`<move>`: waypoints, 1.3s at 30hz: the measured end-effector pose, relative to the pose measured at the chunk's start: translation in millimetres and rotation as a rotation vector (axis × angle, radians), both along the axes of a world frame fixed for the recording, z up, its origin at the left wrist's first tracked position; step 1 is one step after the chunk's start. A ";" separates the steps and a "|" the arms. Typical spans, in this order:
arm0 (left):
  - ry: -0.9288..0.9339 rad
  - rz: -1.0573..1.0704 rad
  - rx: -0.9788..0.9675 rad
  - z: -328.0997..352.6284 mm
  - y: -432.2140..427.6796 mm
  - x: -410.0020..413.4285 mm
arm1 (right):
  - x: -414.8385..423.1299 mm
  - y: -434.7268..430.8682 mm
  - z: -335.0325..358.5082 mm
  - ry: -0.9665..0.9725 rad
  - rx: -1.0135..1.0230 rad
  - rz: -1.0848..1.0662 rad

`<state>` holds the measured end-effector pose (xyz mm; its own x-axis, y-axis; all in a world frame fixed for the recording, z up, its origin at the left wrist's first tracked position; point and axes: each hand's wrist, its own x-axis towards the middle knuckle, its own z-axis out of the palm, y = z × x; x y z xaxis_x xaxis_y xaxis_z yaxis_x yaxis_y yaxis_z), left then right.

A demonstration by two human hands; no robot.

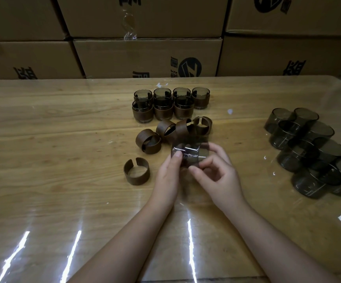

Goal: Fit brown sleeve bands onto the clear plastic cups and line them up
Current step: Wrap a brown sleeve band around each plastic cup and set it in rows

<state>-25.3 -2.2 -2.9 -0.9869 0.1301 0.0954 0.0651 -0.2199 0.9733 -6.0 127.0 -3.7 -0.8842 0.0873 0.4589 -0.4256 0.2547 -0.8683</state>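
Boxes (145, 58) stacked behind wooden counter (63, 139). Cup (190, 152) held above its centre, near loose bands (148, 140); left grip (169, 172) and right grip (216, 170) both pinched its wall. Judged light, thin-walled, slick, crushable: best held by rim and base. Bands looked stiff, split.

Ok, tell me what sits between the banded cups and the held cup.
Head view: four loose brown sleeve bands lie clustered on that stretch.

wooden table (53, 123); stacked cardboard boxes (145, 56) behind it
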 end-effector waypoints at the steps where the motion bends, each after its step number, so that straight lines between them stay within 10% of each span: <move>1: -0.013 0.019 0.005 0.4 -0.3 -0.6 | 0.9 -1.4 1.3 0.007 0.025 0.020; 9: -0.022 0.045 -0.037 3.1 -1.7 -1.9 | -0.2 -3.4 -5.5 -0.036 0.277 -0.115; 15: 0.009 0.024 -0.026 -2.3 1.3 -2.4 | -12.9 6.6 -11.8 -0.159 0.072 -0.269; 31: 0.066 0.065 -0.072 4.7 1.3 2.5 | 0.3 -3.6 -6.3 -0.010 0.300 -0.005; 39: 0.347 0.147 -0.267 2.0 0.8 8.3 | -0.5 -3.6 0.6 -0.205 -0.235 0.107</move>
<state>-17.0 -1.4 -0.9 -0.9125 0.0563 0.4052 0.4085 0.0716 0.9100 -6.6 123.3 -3.1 -0.9660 0.0712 0.2485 -0.2490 0.0009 -0.9685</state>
